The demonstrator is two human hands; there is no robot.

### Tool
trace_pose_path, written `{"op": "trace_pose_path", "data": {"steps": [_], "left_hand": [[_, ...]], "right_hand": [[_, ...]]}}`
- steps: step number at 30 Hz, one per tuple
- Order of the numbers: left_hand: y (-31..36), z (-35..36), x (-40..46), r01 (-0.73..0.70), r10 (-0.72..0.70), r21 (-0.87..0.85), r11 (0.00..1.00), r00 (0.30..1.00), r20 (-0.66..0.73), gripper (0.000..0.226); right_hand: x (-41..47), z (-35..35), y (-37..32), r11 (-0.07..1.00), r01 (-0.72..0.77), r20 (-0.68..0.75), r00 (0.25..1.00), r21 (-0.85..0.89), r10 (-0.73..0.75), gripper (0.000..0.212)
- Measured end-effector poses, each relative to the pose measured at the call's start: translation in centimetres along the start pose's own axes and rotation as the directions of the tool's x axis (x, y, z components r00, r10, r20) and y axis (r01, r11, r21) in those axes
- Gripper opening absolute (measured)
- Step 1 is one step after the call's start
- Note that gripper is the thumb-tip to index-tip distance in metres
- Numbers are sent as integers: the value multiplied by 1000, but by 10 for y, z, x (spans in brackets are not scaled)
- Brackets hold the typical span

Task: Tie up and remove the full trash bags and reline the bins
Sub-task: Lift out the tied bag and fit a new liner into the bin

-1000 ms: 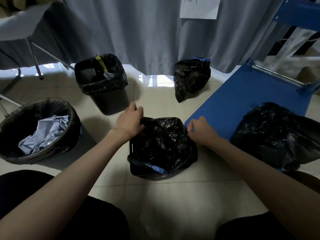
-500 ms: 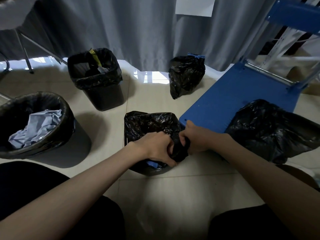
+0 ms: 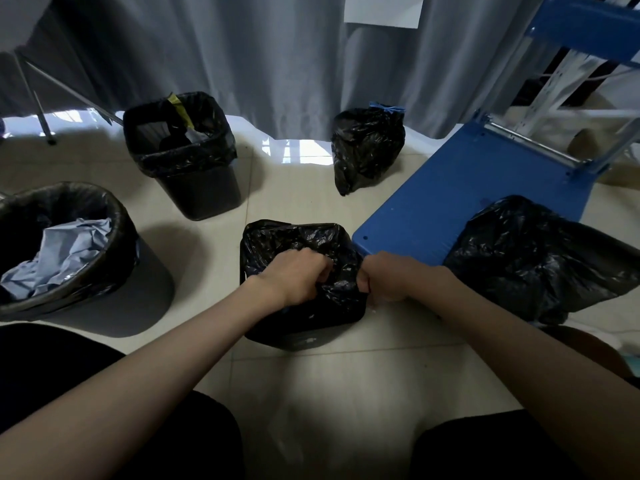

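Observation:
A small black bin [image 3: 304,336] stands on the floor right in front of me, filled by a crumpled black trash bag [image 3: 294,239]. My left hand [image 3: 294,277] grips a bunch of the bag's plastic near the middle of the bin's top. My right hand [image 3: 386,280] grips the bag's edge at the bin's right side, fingers curled under. The two fists lie close together, with gathered plastic between them.
A round lined bin [image 3: 69,258] with blue paper sits at left, a square lined bin [image 3: 194,168] behind it. A tied black bag [image 3: 367,147] stands by the grey curtain. Another black bag [image 3: 540,258] lies on the blue cart [image 3: 460,188] at right.
One second ago my hands held the bag's rim at opposite sides of the bin. They have drawn together over the bin's near right part, bunching the plastic.

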State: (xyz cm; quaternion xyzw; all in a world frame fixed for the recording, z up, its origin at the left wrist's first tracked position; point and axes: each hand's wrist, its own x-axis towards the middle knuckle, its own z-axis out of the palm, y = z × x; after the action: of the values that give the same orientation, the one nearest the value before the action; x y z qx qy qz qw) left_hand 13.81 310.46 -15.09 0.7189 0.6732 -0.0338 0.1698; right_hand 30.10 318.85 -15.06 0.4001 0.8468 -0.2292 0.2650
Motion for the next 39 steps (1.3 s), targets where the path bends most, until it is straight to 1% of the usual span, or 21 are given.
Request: {"op": "trace_pose_path", "data": {"steps": [2, 4, 5, 7, 9, 13, 18, 19, 20, 21, 22, 23, 24, 25, 26, 28, 31, 33, 36, 38, 39], "left_hand": [[-1, 2, 3, -4, 15, -156, 988, 997, 73, 24], [3, 2, 4, -24, 55, -281, 959, 993, 102, 29], [6, 3, 4, -47, 85, -311, 949, 990, 113, 29], [12, 2, 2, -85, 137, -335, 938, 981, 135, 29], [15, 1, -1, -97, 156, -342, 935, 976, 151, 27], [19, 5, -9, -132, 206, -314, 940, 954, 216, 27], [22, 11, -28, -236, 264, -139, 962, 934, 241, 28], [22, 11, -32, -252, 273, -116, 961, 932, 239, 27], [20, 10, -36, -257, 277, -111, 960, 929, 244, 26], [17, 9, -40, -253, 280, -136, 958, 925, 257, 25], [12, 7, -43, -241, 285, -189, 952, 922, 263, 23], [6, 6, -45, -222, 283, -248, 943, 926, 248, 20], [-2, 4, -46, -194, 260, -286, 939, 941, 217, 16], [-11, 2, -46, -157, 214, -290, 944, 961, 178, 11], [-22, -1, -47, -119, 160, -274, 954, 978, 135, 7], [-43, -8, -49, -35, 52, -218, 975, 996, 73, 11], [-65, -15, -59, 73, -62, -191, 979, 996, 65, 14], [-68, -14, -67, 144, -135, -134, 981, 988, 73, 19], [-62, -11, -75, 238, -241, 73, 969, 970, 36, 35], [-62, -7, -77, 288, -293, 125, 950, 956, 29, 43], [-62, -6, -78, 315, -324, 136, 939, 945, 49, 46]], "right_hand": [[0, -3, 4, 1000, -16, 35, 999, 7, 16, 23], [-4, -6, 2, 1000, -26, 65, 998, -4, 27, 12], [-7, -6, 1, 999, -32, 84, 996, -31, 35, 8], [-8, -5, -1, 997, -58, 119, 991, -49, 63, 17], [-9, -1, -3, 997, -83, 174, 981, -7, 83, 15], [-10, 12, -4, 991, -120, 298, 950, 65, 96, 29], [-12, 14, -2, 987, -158, 317, 938, 41, 137, 28], [-13, 13, -2, 990, -142, 285, 949, 4, 135, 26], [-14, 12, -3, 991, -120, 208, 969, -65, 131, 24], [-15, 11, -5, 986, -96, 84, 991, -138, 108, 22], [-18, 8, -10, 978, -90, -52, 995, -189, 81, 23], [-20, 7, -15, 975, -82, -179, 983, -208, 45, 27], [-23, 5, -23, 978, -72, -277, 961, -198, 14, 29], [-25, 4, -32, 987, -34, -338, 941, -158, -22, 28], [-28, 3, -41, 995, 14, -351, 935, -98, -48, 23], [-31, 7, -58, 990, 137, -309, 944, 38, -119, 15], [-34, 20, -78, 960, 230, -239, 953, 159, -189, 20], [-34, 30, -87, 950, 267, -238, 945, 162, -225, 25], [-32, 42, -96, 950, 287, -234, 939, 121, -254, 26], [-32, 46, -98, 953, 288, -239, 936, 94, -259, 21], [-32, 47, -99, 954, 288, -247, 933, 80, -260, 18]]}}
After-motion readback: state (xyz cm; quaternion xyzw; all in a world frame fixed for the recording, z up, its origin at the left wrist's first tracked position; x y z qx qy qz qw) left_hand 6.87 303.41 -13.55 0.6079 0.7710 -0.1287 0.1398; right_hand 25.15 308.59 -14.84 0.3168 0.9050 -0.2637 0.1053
